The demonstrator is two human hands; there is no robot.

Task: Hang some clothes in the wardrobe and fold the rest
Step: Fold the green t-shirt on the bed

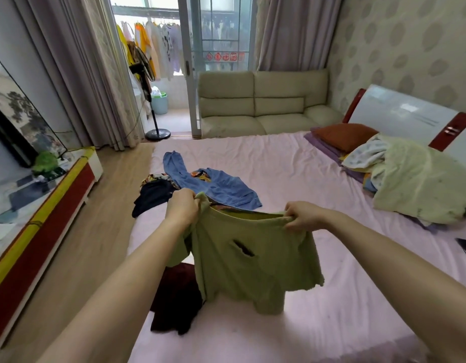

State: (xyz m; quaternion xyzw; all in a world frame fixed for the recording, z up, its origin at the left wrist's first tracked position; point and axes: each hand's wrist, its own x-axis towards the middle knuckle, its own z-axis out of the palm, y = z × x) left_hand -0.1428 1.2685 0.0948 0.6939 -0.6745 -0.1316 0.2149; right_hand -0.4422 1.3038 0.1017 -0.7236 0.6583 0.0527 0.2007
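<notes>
Centre of frame, just below the middle: a green shirt (252, 258) hangs in the air over the bed (331, 297), held up by both hands along its top edge. Left hand (182, 208) has its grip bunched tight round one top corner of the cloth; right hand (302, 216) pinches the same edge further right, fingers curled over it. Fabric between them sags a bit, so it's soft, light, prob. thin knit w/ no stiffness. It should drape and fold wherever it's let go, not slip much on skin, nothing fragile. Best hold looks like the shoulder seams or the two top corners, spread wide, so it hangs flat for a fold or a hanger.

Upper centre-left on the bed lie a blue garment (216, 187), a black one (153, 197) and a bit of patterned cloth under them. A dark red piece (176, 297) lies at lower centre, partly behind the shirt.

Hard to tell: which edge is held, collar or hem; the dark slit mid-shirt could be a pocket or a tear. No wardrobe or hanger in view. Bottom of the shirt may touch the bed, can't say.
</notes>
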